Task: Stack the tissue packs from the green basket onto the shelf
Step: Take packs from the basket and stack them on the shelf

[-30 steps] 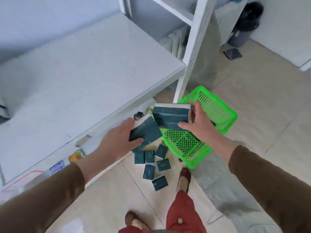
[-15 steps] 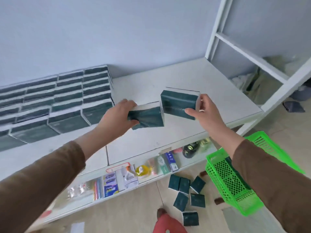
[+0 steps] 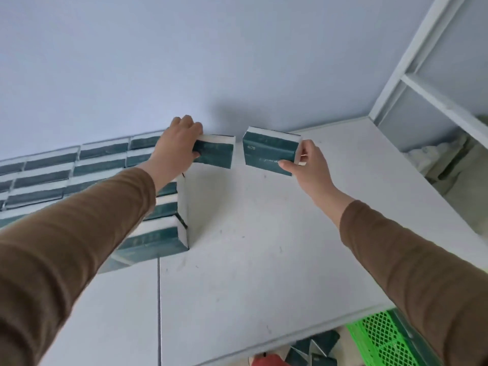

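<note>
My left hand [image 3: 177, 143] grips a dark green and white tissue pack [image 3: 215, 151] at the far back of the white shelf [image 3: 264, 247], close to the wall and at the right end of the stacked packs [image 3: 87, 167]. My right hand [image 3: 307, 165] holds a second tissue pack [image 3: 269, 151] by its right end, just right of the first, with a small gap between the two. Both packs are up in the air above the shelf top. The green basket [image 3: 383, 336] shows below the shelf's front edge at the bottom right.
Several loose tissue packs [image 3: 314, 350] lie on the floor beside the basket. A white shelf frame [image 3: 412, 62] rises at the right. The wall [image 3: 237, 62] stands directly behind the stack.
Both hands have carried their packs from near the basket up and back over the shelf to the wall. The camera has tilted up, so the stacked packs fill the left.
</note>
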{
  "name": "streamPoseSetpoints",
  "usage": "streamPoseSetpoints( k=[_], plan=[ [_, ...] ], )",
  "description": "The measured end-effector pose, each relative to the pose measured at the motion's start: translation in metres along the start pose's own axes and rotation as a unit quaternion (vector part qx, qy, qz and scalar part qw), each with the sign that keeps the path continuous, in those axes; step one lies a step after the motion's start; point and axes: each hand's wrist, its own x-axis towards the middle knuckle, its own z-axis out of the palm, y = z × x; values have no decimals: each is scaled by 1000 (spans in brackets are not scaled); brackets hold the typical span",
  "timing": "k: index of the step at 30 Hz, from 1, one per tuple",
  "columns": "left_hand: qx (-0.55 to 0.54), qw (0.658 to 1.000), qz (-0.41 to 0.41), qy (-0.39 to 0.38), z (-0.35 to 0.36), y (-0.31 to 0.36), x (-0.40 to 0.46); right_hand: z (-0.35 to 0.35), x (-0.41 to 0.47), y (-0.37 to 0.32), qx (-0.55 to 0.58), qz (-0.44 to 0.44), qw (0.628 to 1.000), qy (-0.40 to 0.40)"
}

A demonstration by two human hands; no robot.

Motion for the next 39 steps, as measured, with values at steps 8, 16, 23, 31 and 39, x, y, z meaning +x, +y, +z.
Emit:
streamPoseSetpoints(
  k=[8, 16, 23, 31, 39],
  plan=[
    [82, 994, -71, -19, 28, -38, 39, 51, 90, 16, -38, -7, 997, -61],
    [81, 994, -79, -9, 42, -45, 44, 90, 125, 26, -64, -8, 996, -69],
    [76, 994, -76, -27, 38, -42, 42, 102, 118, 20, 11, 37, 999, -37],
    [30, 998, -48, 0, 20, 7, -24, 52, 15, 4, -125, 2, 989, -85],
    [-62, 996, 58, -19, 7, 128, -184, -36, -199, 6, -246, -64, 964, -75]
  ],
)
